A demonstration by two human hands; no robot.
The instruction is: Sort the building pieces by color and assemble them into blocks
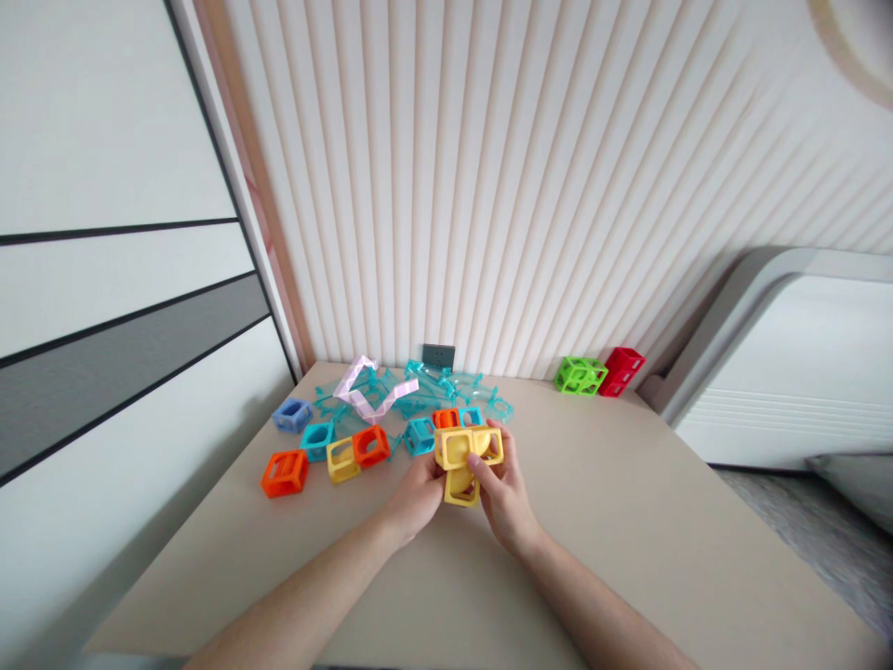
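Note:
Above the near middle of the table, both hands grip a yellow piece of joined open-frame toy blocks point(457, 450), two across the top and one below. My left hand point(417, 495) is closed on its lower left side, the fingertips mostly hidden behind it. My right hand point(507, 495) wraps its right side, thumb pressed on the front and fingers behind the top corner. Just beyond the held piece sit an orange-red block point(446, 419) and a blue block point(471, 417), partly covered by it. Left of it lies a turquoise block point(419, 435).
On the left are an orange block point(285, 474), a yellow block point(342, 461), another orange block point(371, 447) and a blue block point(292, 416). Clear teal track pieces point(446, 383) and a lilac zigzag piece point(363, 402) lie behind. Green blocks point(580, 375) and red blocks point(621, 372) stand back right.

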